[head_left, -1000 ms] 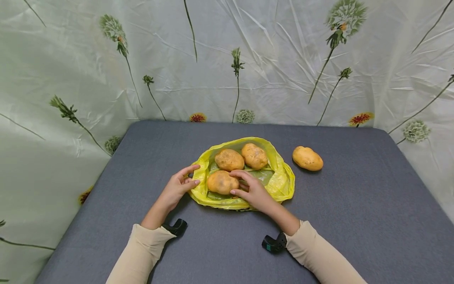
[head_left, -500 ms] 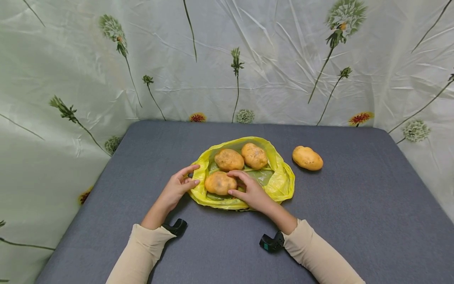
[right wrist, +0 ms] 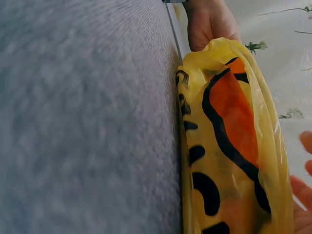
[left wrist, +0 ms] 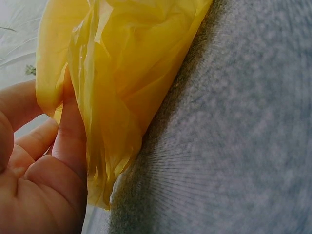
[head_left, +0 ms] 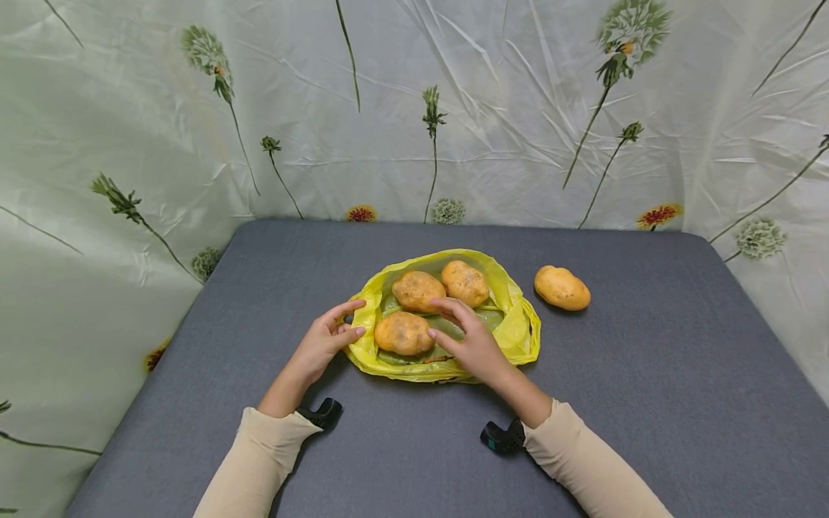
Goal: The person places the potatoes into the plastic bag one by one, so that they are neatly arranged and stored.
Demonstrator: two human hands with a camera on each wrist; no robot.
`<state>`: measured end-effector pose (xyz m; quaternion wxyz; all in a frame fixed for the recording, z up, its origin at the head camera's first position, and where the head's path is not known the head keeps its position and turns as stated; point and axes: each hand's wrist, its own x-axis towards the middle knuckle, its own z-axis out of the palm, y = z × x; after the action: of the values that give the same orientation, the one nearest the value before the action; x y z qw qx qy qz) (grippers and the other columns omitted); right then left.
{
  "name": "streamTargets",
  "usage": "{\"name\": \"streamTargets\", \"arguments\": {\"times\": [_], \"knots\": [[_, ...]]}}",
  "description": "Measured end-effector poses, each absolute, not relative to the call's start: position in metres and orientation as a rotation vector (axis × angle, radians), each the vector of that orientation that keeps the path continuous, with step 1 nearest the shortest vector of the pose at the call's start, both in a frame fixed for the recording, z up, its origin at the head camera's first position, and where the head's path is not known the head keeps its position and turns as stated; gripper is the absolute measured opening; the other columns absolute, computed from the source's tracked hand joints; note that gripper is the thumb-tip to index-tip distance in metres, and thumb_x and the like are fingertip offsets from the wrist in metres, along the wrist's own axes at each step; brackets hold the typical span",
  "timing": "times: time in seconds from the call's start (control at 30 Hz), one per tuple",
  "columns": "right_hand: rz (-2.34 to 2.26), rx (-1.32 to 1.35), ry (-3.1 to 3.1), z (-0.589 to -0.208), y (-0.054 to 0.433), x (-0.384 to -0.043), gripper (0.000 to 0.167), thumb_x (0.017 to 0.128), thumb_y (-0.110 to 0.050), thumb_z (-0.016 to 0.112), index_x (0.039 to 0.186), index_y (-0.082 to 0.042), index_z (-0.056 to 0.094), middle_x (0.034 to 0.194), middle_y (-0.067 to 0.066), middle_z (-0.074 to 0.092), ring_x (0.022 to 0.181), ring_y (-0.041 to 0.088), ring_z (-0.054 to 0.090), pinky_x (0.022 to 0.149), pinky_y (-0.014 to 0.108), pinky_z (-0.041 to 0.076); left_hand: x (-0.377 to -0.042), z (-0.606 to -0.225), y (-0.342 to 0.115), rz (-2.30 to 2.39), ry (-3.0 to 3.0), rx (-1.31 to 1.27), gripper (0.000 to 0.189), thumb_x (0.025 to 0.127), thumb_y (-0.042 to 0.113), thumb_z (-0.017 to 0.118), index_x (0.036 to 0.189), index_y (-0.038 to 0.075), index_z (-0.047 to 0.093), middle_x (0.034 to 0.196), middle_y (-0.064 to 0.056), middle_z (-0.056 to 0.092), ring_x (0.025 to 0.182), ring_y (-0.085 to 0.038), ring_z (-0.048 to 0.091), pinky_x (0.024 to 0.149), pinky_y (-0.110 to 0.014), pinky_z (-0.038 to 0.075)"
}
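A yellow plastic bag (head_left: 518, 334) lies spread open on the table, its rim folded outward. Inside are three potatoes: one at the front left (head_left: 403, 334), one behind it (head_left: 417, 291) and one at the back right (head_left: 465, 283). My left hand (head_left: 322, 344) pinches the bag's left rim between thumb and fingers; the left wrist view shows the yellow film (left wrist: 131, 73) there. Over the bag, my right hand (head_left: 476, 345) has its fingers spread apart and holds nothing. Its thumb tip is close to the front potato; whether they touch I cannot tell.
Another potato (head_left: 562, 288) lies on the grey table (head_left: 414, 453), to the right of the bag. A flower-printed curtain (head_left: 505, 129) hangs behind and at the sides of the table. The bag's front has an orange and black print (right wrist: 236, 117).
The front potato shifted slightly left in the bag under my right hand. That hand then let go and drew back a little to the right, fingers wider. My left hand stayed put.
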<state>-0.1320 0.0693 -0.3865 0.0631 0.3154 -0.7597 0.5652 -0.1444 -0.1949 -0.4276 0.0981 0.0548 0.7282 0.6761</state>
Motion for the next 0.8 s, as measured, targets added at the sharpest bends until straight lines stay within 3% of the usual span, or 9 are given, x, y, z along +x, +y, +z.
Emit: {"name": "streamTargets", "arguments": {"times": [0.13,0.3,0.67,0.8], "knots": [[1.653,0.938,-2.210,-0.383,0.074,-0.131,0.041,0.077,0.011,0.063,0.115,0.014,0.048,0.115,0.026,0.049,0.109,0.034,0.046,0.092,0.035,0.037,-0.145,-0.428,-0.195,2.001,2.157,0.162,0.049,0.085,0.002,0.059,0.130,0.001,0.041,0.074,-0.005,0.050,0.064,-0.009,0.049,0.058,-0.020,0.042],[1.599,0.915,-2.148,-0.380,0.083,-0.134,0.043,0.074,0.014,0.064,0.114,0.014,0.048,0.114,0.028,0.049,0.108,0.035,0.047,0.090,0.040,0.038,-0.145,-0.429,-0.195,1.992,2.167,0.160,0.049,0.085,0.002,0.059,0.130,0.001,0.041,0.074,-0.004,0.050,0.064,-0.010,0.049,0.058,-0.020,0.042],[1.505,0.721,-2.061,-0.379,0.117,-0.141,0.048,0.067,0.022,0.064,0.112,0.017,0.047,0.114,0.030,0.046,0.114,0.020,0.044,0.093,0.035,0.035,-0.145,-0.431,-0.195,2.009,2.169,0.194,0.049,0.084,0.000,0.059,0.129,-0.003,0.041,0.072,-0.003,0.051,0.063,-0.009,0.049,0.056,-0.020,0.042],[1.420,0.644,-2.090,-0.378,0.133,-0.142,0.049,0.068,0.020,0.065,0.114,0.016,0.047,0.116,0.028,0.047,0.113,0.022,0.045,0.092,0.037,0.035,-0.145,-0.431,-0.195,2.008,2.165,0.192,0.049,0.084,0.000,0.059,0.129,-0.003,0.040,0.072,-0.003,0.052,0.063,-0.009,0.049,0.057,-0.020,0.042]]}}
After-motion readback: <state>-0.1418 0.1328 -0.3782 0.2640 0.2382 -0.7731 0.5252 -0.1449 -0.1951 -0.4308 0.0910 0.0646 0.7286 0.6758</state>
